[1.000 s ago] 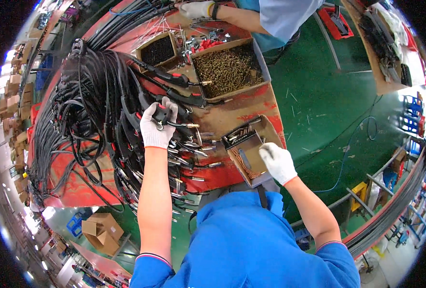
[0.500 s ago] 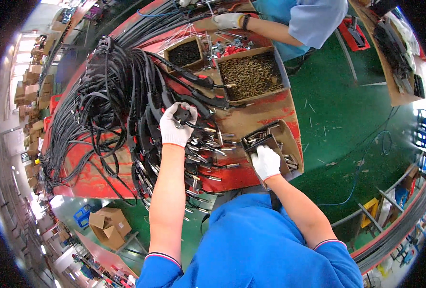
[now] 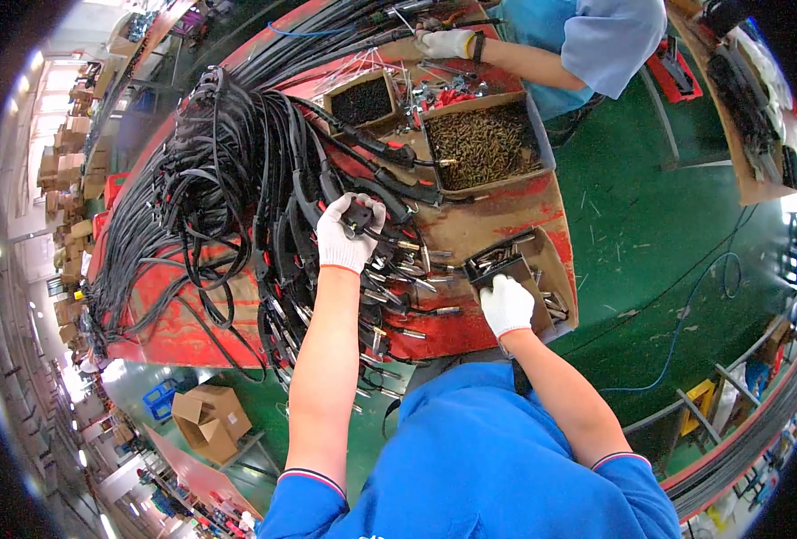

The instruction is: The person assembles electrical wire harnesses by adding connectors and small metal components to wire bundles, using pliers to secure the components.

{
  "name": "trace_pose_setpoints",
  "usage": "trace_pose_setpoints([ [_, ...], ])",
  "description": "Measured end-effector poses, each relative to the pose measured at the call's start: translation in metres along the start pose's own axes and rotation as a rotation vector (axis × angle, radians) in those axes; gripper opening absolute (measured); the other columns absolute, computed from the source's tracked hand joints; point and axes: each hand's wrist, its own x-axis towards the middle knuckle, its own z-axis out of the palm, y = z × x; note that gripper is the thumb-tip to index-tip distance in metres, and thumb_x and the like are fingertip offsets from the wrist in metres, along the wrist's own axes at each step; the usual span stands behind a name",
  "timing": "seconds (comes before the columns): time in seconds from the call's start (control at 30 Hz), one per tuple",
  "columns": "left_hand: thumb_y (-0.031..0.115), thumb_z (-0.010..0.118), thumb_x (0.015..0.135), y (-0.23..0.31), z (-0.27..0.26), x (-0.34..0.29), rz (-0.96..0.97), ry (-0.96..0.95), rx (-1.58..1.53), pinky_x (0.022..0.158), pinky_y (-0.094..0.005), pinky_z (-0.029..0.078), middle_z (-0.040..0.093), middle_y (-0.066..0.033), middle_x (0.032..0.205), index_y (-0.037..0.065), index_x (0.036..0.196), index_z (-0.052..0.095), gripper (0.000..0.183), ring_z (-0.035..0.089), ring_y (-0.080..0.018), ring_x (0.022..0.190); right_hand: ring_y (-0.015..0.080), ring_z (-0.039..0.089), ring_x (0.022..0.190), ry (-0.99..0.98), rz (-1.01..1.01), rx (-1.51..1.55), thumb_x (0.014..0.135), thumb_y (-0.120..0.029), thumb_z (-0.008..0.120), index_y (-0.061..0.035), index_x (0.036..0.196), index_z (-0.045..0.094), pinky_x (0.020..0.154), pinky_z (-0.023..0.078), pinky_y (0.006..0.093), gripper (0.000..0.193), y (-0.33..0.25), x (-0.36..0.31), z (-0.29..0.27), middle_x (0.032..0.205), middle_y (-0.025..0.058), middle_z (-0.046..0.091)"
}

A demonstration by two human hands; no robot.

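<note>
Black plastic handle (image 3: pixel 359 216), mid-frame, clasped in my left grip (image 3: pixel 339 241); right grip (image 3: pixel 508 306), can't tell; crowding thin black cables (image 3: pixel 228 126) may snag handle.

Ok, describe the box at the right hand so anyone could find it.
Start at the red table. At its near right corner, the right hand is at an open cardboard box. It looks divided inside, unlike the box of brassy pieces beyond.

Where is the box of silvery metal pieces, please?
In the head view, the box is right of centre on the red table, by the right hand, below the brass-coloured parts.
</note>
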Motion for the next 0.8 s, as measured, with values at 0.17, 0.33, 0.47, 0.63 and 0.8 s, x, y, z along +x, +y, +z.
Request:
trace_pose_setpoints([
  [0.17,0.010,0.058,0.095,-0.003,0.002,-0.001,-0.015,0.012,0.023,0.079,-0.0459,0.063,0.063,-0.0119,0.087,0.001,0.093,0.058,0.009,0.064,-0.0307,0.083,0.0415,0.070,0.085,-0.058,0.017,0.025,0.084,-0.036,0.065,-0.0047,0.084,0.070,0.078,0.055,0.0521,0.032,0.002,0.009,-0.001,0.087,0.0214,0.071],
  [0.33,0.011,0.058,0.096,-0.002,0.005,-0.003,-0.024,0.028,0.006,0.078,-0.0455,0.063,0.062,-0.0127,0.086,0.001,0.092,0.058,0.011,0.064,-0.0317,0.083,0.0419,0.069,0.086,-0.142,-0.020,0.018,0.083,-0.039,0.065,-0.0043,0.084,0.070,0.079,0.055,0.0521,0.035,0.003,0.012,-0.010,0.087,0.0212,0.071],
  [0.47,0.015,0.057,0.099,-0.004,0.014,-0.007,0.004,0.055,0.036,0.075,-0.0454,0.063,0.062,-0.0124,0.084,0.002,0.092,0.057,0.015,0.063,-0.0324,0.080,0.0387,0.069,0.084,-0.040,-0.094,0.219,0.083,-0.031,0.067,-0.0036,0.085,0.068,0.077,0.055,0.0486,0.028,0.006,0.000,-0.039,0.086,0.0199,0.070],
  [0.63,0.015,0.060,0.097,-0.003,0.020,-0.013,0.008,0.067,0.023,0.077,-0.0467,0.063,0.062,-0.0118,0.081,0.002,0.092,0.059,0.014,0.063,-0.0298,0.077,0.0142,0.066,0.075,-0.148,-0.028,0.778,0.087,-0.016,0.073,-0.0006,0.095,0.068,0.071,0.054,0.0304,0.018,-0.001,-0.008,-0.072,0.079,0.0087,0.070],
  [0.8,0.014,0.061,0.096,-0.002,0.016,-0.006,0.003,0.005,-0.026,0.076,-0.0442,0.065,0.060,-0.0137,0.087,0.000,0.094,0.057,0.015,0.063,-0.0314,0.084,0.0068,0.061,0.080,-0.310,-0.011,1.073,0.093,-0.012,0.071,-0.0002,0.103,0.067,0.072,0.051,0.0241,0.016,-0.027,0.004,-0.091,0.090,0.0008,0.068],
])
